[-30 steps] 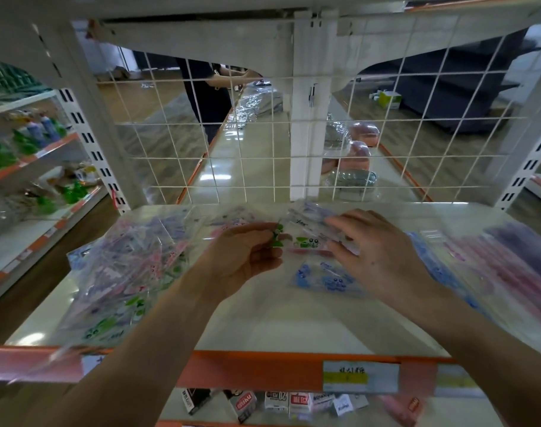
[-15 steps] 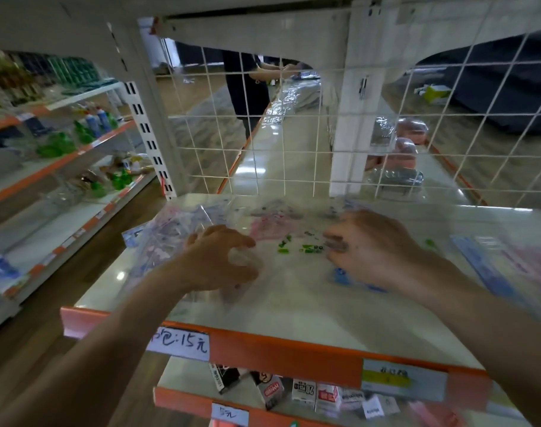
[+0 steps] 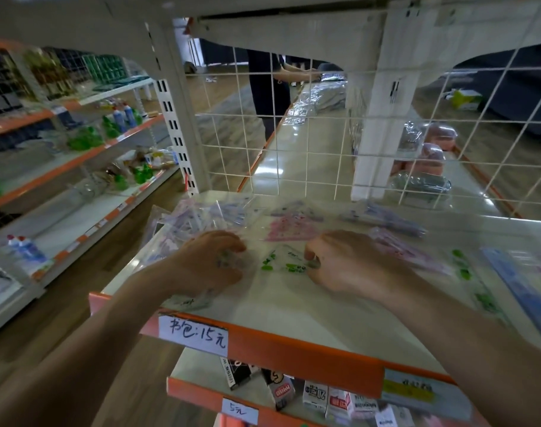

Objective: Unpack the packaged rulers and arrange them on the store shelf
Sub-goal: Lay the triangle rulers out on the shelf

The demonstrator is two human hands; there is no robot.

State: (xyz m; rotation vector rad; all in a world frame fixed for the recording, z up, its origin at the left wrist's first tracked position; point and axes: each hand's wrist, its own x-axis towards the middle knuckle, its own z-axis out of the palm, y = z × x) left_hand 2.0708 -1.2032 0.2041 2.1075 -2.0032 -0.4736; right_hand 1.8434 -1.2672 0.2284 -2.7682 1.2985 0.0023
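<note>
Two hands hold a green-printed ruler packet low over the near shelf, long axis left to right: left hand curled round one end, right hand pinching the other.

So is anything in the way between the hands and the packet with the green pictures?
Nothing visible. The right hand pinches the green-printed packet at its edge, and the left hand grips its clear wrapping on the other side, low over the shelf.
</note>
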